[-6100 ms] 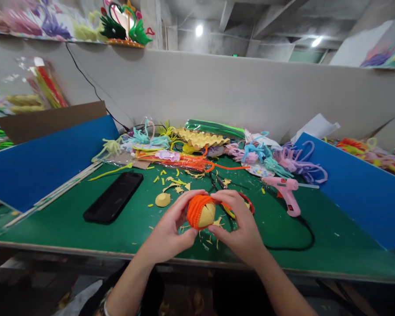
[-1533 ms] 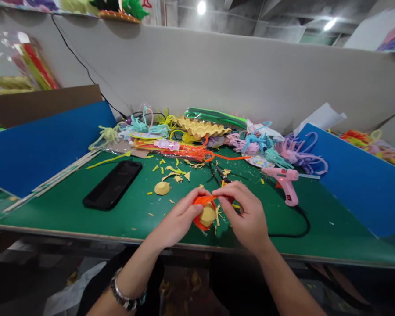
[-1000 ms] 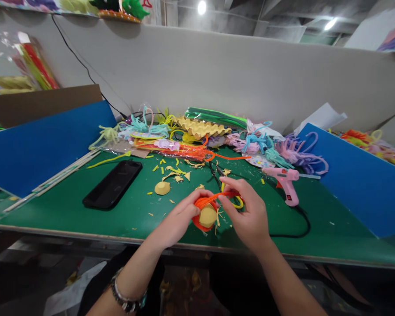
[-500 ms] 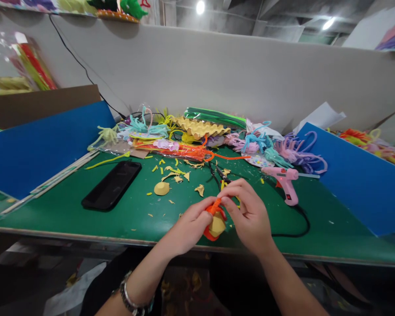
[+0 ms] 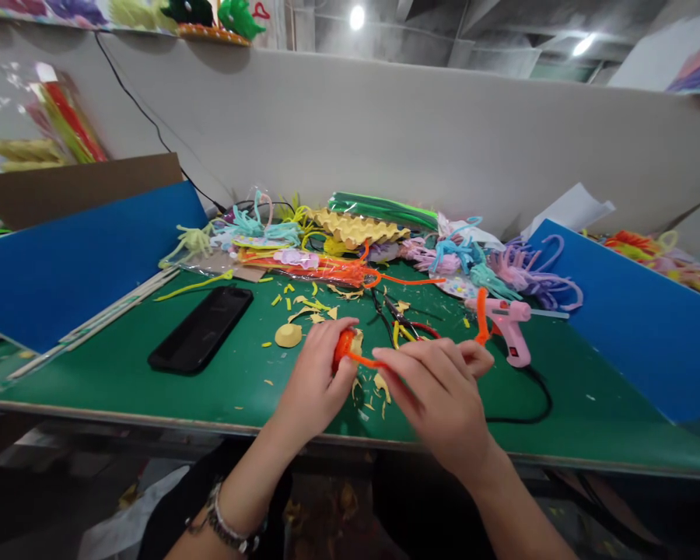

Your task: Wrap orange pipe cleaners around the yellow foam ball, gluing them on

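My left hand (image 5: pixel 315 381) grips a small yellow foam piece wrapped in orange pipe cleaner (image 5: pixel 345 346), held just above the green table (image 5: pixel 122 381). An orange pipe cleaner strand (image 5: pixel 481 315) runs from that piece to the right, through my right hand (image 5: pixel 440 385), and its free end sticks up past my fingers. My right hand is closed on the strand and looks blurred. Yellow foam scraps (image 5: pixel 379 385) lie under both hands.
A black phone (image 5: pixel 201 329) lies left of my hands, with a yellow foam dome (image 5: pixel 288 335) beside it. Scissors (image 5: pixel 402 323) and a pink glue gun (image 5: pixel 505 319) with a black cord sit to the right. Piled pipe cleaners (image 5: pixel 385 257) line the back; blue boards (image 5: pixel 75 257) flank both sides.
My right hand has drawn the orange strand out to the right, away from the wrapped piece. My left hand has turned the piece and shifted it slightly left and up.
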A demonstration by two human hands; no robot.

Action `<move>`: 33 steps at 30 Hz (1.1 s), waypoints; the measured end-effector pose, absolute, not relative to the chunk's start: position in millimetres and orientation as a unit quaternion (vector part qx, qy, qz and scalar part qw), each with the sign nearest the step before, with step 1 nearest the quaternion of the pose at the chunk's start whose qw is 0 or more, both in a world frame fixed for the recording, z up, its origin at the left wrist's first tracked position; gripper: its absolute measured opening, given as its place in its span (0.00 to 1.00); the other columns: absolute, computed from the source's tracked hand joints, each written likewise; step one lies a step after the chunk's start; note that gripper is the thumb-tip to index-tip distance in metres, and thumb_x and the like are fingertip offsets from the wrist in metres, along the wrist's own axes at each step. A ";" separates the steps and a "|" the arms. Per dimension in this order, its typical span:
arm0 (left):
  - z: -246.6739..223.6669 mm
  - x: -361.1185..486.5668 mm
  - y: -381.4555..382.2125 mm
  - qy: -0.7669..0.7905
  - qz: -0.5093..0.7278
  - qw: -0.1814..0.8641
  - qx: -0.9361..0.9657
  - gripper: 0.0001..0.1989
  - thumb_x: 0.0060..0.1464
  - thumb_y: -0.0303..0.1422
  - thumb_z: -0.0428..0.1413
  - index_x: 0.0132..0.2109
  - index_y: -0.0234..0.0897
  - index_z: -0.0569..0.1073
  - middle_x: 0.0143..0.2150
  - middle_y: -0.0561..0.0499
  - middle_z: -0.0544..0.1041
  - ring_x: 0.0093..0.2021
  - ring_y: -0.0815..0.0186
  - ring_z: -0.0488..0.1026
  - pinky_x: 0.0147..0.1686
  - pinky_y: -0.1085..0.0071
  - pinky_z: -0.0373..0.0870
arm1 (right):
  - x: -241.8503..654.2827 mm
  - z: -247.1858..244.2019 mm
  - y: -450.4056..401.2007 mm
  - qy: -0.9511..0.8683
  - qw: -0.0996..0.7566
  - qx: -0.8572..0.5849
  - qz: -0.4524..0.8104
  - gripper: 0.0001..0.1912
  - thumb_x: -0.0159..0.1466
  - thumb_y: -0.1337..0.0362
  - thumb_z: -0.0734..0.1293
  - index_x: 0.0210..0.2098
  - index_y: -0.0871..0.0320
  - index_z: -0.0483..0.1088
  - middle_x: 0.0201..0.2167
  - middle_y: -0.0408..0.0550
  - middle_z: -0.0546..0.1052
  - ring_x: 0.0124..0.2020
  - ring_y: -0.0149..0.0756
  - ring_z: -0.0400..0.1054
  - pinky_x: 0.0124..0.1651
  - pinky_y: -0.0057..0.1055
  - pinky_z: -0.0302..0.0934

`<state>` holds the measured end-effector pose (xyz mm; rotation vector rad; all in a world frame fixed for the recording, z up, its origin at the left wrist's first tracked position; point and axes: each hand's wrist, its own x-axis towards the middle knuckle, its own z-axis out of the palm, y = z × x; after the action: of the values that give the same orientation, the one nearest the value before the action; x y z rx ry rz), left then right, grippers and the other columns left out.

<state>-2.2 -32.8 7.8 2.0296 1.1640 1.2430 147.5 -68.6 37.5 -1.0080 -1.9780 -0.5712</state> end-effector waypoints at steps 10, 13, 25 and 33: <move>16.0 -7.4 -30.3 0.492 0.400 0.361 0.684 0.14 0.43 0.27 0.50 0.38 0.37 0.76 0.39 0.45 0.76 0.43 0.53 0.69 0.46 0.61 0.62 | 194.4 31.6 -39.2 -0.797 0.353 -0.445 -0.207 0.11 0.66 0.61 0.59 0.30 0.53 0.71 0.24 0.42 0.71 0.27 0.32 0.61 0.35 0.36 0.42; 15.7 -8.8 -30.8 0.503 0.350 0.401 0.681 0.14 0.45 0.30 0.49 0.38 0.38 0.76 0.40 0.46 0.77 0.43 0.53 0.70 0.43 0.63 0.62 | 202.3 28.7 -34.1 -0.785 0.373 -0.459 -0.183 0.14 0.67 0.60 0.56 0.32 0.53 0.71 0.26 0.43 0.73 0.29 0.33 0.63 0.35 0.36 0.42; 15.2 -9.5 -31.1 0.294 0.273 0.786 0.470 0.23 0.43 0.35 0.45 0.44 0.29 0.75 0.32 0.44 0.78 0.37 0.59 0.73 0.33 0.71 0.64 | 199.9 24.5 -29.9 -0.699 0.456 -0.524 -0.169 0.08 0.62 0.64 0.60 0.36 0.54 0.71 0.33 0.47 0.71 0.38 0.39 0.66 0.41 0.38 0.53; 14.4 -14.1 -27.4 0.177 0.412 0.866 0.222 0.23 0.46 0.31 0.46 0.50 0.30 0.68 0.32 0.45 0.76 0.31 0.63 0.73 0.27 0.72 0.69 | 224.7 26.2 -36.8 -0.616 0.549 -0.538 -0.171 0.07 0.61 0.67 0.58 0.30 0.55 0.66 0.28 0.46 0.72 0.33 0.38 0.68 0.39 0.36 0.61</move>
<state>-14.1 -27.4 14.4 0.4646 0.3700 0.8638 224.7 -36.8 26.2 -1.2729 -1.4595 -0.4052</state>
